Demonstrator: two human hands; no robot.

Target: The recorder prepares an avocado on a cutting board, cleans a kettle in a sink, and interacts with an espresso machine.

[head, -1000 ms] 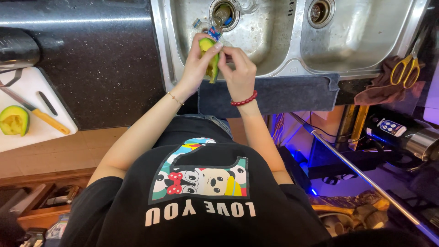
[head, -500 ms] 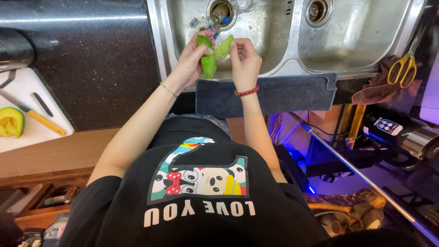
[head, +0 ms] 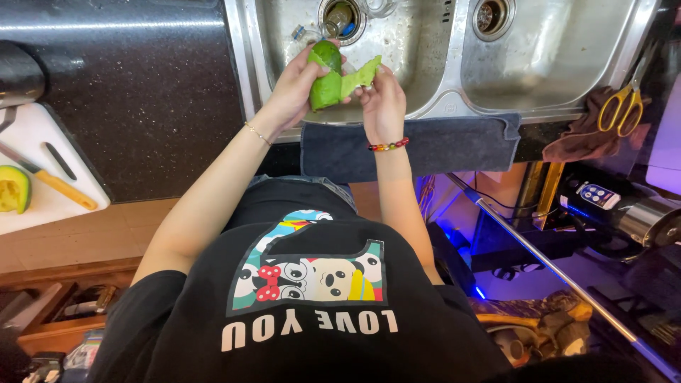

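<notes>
Two basins make up the steel sink (head: pixel 560 64), and both hands work over the left basin, near its drain. A dark grey towel (head: pixel 454 145) hangs over the front edge of the sink, just under the wrists. On the black counter (head: pixel 142 99) to the left lies a white cutting board (head: pixel 39 191) with a yellow-handled knife (head: pixel 64 188) and a cut avocado half (head: pixel 13 189), well apart from the hands. Yellow scissors (head: pixel 624 106) rest on a brown cloth at the right.

The left hand (head: pixel 294 85) is closed around a green avocado piece (head: pixel 325 81) and carries it. Its long axis stands about upright in the picture, pointing away from the body toward the drain. The right hand (head: pixel 381 106) is just beside it and pinches a strip of peel (head: pixel 362 74), which lies to the right of the fruit and is attached at its lower end. The hands are close together but do not touch, as far as I can see.
</notes>
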